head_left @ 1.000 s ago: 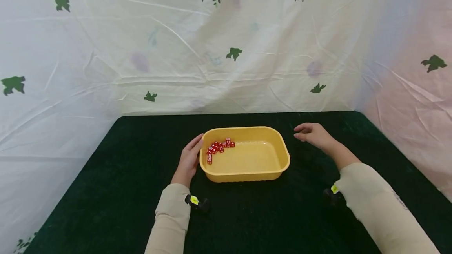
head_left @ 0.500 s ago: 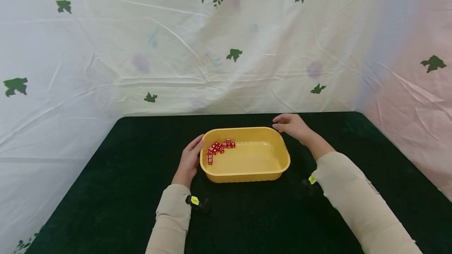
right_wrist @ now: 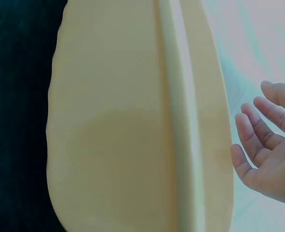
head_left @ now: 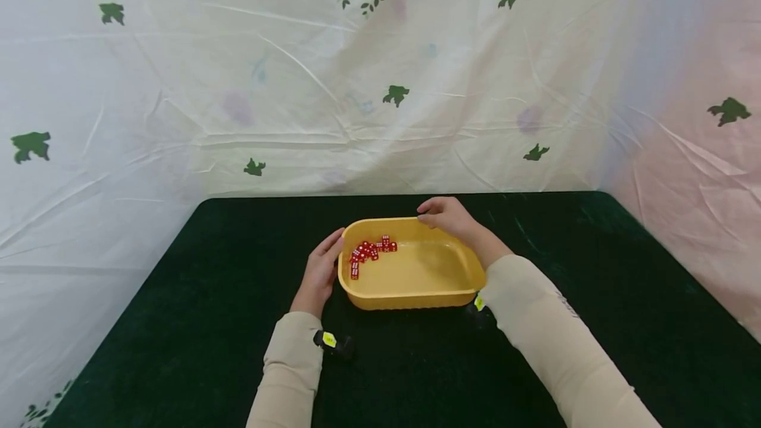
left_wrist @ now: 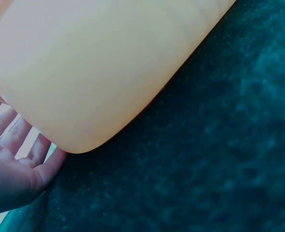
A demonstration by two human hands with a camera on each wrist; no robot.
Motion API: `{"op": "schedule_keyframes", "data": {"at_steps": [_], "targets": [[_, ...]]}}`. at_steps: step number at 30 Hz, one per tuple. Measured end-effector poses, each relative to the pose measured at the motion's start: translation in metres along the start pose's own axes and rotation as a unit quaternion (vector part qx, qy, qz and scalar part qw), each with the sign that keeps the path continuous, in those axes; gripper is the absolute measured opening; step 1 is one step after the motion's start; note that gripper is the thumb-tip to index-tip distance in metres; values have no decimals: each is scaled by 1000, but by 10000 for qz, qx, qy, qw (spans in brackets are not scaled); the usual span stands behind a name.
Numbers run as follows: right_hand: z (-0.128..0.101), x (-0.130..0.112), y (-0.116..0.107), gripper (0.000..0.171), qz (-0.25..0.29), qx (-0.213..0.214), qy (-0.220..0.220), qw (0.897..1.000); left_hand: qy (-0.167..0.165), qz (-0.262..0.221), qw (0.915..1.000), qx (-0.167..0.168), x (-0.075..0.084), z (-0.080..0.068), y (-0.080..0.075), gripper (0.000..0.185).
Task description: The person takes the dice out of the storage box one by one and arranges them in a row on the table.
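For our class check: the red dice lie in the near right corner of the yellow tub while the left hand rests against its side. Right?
Not quite. The head view shows the red dice in the far left corner of the yellow tub. The left hand does rest against its side.

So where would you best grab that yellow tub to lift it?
Probably by the rolled rim of the tub at its two short ends, one hand from each side. The left hand already rests against the left end; the dice sit left, so keep it level.

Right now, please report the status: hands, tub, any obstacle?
Left hand open against yellow plastic tub. Right hand open above far rim. Small red dice inside. No obstacle.
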State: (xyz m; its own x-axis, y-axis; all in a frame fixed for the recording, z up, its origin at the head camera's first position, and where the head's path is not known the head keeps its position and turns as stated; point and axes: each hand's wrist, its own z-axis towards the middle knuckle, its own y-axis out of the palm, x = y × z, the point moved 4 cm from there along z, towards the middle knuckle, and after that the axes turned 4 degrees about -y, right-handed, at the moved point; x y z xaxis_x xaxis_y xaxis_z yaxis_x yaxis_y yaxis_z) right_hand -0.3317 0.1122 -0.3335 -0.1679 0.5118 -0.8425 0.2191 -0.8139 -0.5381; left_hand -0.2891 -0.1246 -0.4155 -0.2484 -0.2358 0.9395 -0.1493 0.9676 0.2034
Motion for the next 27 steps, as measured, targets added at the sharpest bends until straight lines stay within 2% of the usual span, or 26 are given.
{"op": "schedule_keyframes", "data": {"at_steps": [7, 17, 24, 27], "targets": [[8, 3, 23, 26, 222, -195, 24, 9996, 5, -7, 10000, -13, 0, -2, 0, 34], [12, 5, 48, 27, 260, -567, 62, 9980, 25, 31, 10000, 23, 0, -2, 0, 35], [11, 4, 56, 25, 22, -530, 137, 9985, 30, 37, 10000, 19, -2, -3, -1, 36], [10, 7, 58, 24, 113, -530, 159, 9984, 57, 27, 10000, 23, -1, -3, -1, 37]]}}
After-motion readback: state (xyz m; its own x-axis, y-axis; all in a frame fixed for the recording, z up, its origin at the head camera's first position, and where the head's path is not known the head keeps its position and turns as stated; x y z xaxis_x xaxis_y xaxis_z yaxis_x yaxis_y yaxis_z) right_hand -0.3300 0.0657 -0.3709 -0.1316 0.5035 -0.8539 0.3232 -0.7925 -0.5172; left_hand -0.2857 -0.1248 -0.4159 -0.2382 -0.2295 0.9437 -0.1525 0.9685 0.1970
